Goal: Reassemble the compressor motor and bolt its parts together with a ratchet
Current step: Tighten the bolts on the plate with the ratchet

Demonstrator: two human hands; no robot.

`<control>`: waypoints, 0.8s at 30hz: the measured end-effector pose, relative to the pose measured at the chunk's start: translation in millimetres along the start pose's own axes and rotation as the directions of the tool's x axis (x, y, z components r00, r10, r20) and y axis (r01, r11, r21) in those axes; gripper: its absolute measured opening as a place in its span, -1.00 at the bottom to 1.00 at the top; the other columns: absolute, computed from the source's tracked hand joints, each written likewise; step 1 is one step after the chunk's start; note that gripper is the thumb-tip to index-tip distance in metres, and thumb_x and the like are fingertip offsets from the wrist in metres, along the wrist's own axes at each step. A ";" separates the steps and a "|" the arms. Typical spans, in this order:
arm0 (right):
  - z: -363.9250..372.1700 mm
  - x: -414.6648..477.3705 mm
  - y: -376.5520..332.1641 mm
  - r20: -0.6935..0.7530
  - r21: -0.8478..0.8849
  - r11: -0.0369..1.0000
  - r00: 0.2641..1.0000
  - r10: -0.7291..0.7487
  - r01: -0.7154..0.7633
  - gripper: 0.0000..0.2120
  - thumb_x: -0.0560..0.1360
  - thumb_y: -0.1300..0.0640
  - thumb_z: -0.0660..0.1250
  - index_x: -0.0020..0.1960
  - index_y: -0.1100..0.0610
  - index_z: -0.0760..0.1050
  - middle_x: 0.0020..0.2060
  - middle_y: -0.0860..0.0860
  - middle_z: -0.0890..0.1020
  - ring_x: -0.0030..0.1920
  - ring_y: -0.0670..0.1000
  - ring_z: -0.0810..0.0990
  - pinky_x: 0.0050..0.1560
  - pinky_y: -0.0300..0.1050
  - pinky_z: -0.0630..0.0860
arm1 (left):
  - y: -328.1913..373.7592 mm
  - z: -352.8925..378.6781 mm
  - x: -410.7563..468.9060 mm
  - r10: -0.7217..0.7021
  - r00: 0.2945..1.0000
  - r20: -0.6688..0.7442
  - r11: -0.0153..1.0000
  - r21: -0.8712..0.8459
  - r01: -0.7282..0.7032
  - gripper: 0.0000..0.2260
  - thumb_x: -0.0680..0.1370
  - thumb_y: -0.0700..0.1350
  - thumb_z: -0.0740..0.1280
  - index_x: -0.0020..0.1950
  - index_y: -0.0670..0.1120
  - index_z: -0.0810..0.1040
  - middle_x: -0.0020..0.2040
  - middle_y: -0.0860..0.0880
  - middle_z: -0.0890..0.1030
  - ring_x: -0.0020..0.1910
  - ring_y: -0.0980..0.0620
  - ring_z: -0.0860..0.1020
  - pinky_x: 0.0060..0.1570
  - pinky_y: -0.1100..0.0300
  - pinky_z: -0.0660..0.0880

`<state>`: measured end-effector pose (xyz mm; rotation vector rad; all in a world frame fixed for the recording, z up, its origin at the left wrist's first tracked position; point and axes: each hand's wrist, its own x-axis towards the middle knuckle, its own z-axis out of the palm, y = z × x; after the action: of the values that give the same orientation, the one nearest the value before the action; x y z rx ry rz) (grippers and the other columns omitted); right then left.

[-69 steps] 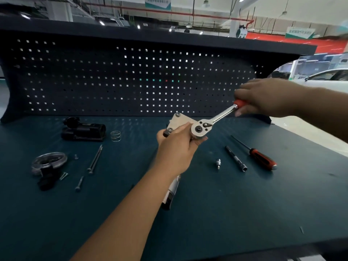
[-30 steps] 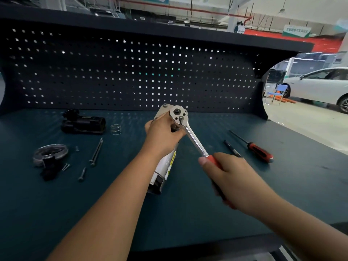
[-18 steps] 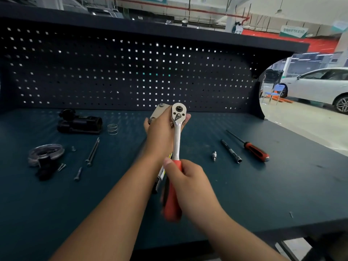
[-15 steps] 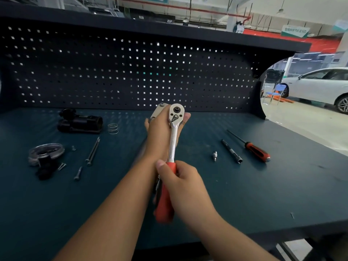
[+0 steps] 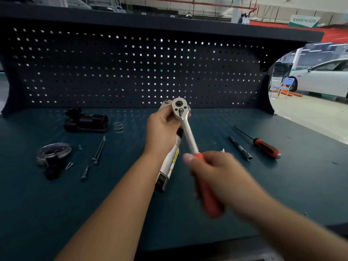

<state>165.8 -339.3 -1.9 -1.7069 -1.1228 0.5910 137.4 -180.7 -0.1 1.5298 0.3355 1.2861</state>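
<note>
My left hand (image 5: 162,129) grips the upper end of the silver compressor motor (image 5: 170,162), which stands tilted on the bench with its lower end toward me. The ratchet (image 5: 185,127) has its round chrome head on the motor's top plate, just above my left fingers. My right hand (image 5: 216,176) holds the ratchet's red handle, which points down and to the right; hand and handle are blurred. The bolt under the ratchet head is hidden.
On the blue bench (image 5: 282,185) lie a black housing (image 5: 85,121), a spring (image 5: 118,127), a round cover (image 5: 53,152), long bolts (image 5: 98,149), small screws (image 5: 84,172), a socket extension (image 5: 240,147), a small bit (image 5: 222,150) and a red screwdriver (image 5: 263,146). A pegboard (image 5: 131,68) backs the bench.
The ratchet handle swung from the far right round toward me and over to the left; now it has come back to the right. My left hand kept its grip on the motor.
</note>
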 end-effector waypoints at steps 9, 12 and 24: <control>-158.7 105.6 -79.0 0.211 -0.908 0.353 0.974 -0.081 0.226 -0.54 0.35 -0.32 0.19 -0.05 0.01 0.60 -0.22 -0.08 0.63 -0.18 -0.03 0.54 -0.15 -0.15 0.36 | 1.8 0.5 0.9 0.085 0.991 0.100 0.994 0.066 -0.092 -0.84 0.50 -0.29 0.37 -0.07 -0.04 0.62 -0.19 0.17 0.66 -0.14 0.28 0.59 -0.10 0.45 0.47; -156.4 141.7 -90.9 0.242 -0.947 0.185 0.962 -0.125 0.262 -0.66 0.54 -0.07 0.24 0.23 0.08 0.49 -0.04 -0.02 0.53 -0.05 0.02 0.45 -0.01 -0.12 0.30 | -1.4 -1.2 2.1 0.085 0.991 0.106 0.992 0.084 -0.095 -0.86 0.51 -0.27 0.36 -0.05 -0.04 0.62 -0.13 0.09 0.66 -0.08 0.20 0.60 -0.02 0.38 0.50; -97.8 39.4 -31.5 0.282 -0.724 0.635 0.956 -0.083 0.269 -0.54 0.37 -0.35 0.19 -0.28 0.07 0.45 -0.48 -0.10 0.54 -0.50 -0.18 0.47 -0.43 -0.26 0.41 | -3.2 -6.6 3.5 0.059 0.994 0.095 0.993 0.101 -0.068 -0.78 0.55 -0.26 0.30 -0.10 0.06 0.61 -0.16 0.15 0.66 -0.18 0.27 0.59 -0.13 0.44 0.46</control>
<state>247.9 -346.1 71.0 -2.2223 -1.8676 0.1664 134.4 -173.3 -1.8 1.6939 0.3004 1.2597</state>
